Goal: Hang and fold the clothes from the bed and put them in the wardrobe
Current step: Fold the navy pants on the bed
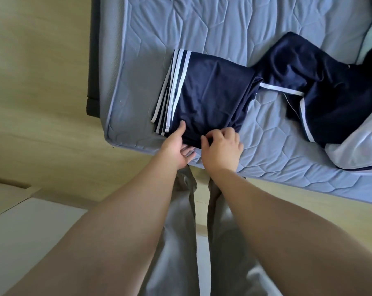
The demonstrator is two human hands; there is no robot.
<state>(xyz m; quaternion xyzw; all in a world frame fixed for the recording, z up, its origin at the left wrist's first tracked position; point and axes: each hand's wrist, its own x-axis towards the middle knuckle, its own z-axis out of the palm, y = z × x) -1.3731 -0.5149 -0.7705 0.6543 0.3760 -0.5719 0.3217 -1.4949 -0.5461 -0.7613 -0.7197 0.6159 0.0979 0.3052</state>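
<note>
Both hands hold the near edge of a folded garment at the corner of the bed.

Nearest, the person's grey trousers [176,242] hang below two bare forearms that reach forward over the pale floor [42,82]. The left hand [176,146] grips the folded navy garment [208,90], thumb on top and fingers tucked under its near edge. Just beside it, the right hand [222,149] pinches the same edge with curled fingers. The garment lies flat on the blue quilted mattress [202,24] near its front left corner, with white stripes along its left side. Beyond it to the right, touching it, a second navy garment [321,82] with white trim lies rumpled and unfolded. A white garment [356,146] overlaps that one at the right border. A dark bed frame [93,60] shows along the mattress's far left side.
</note>
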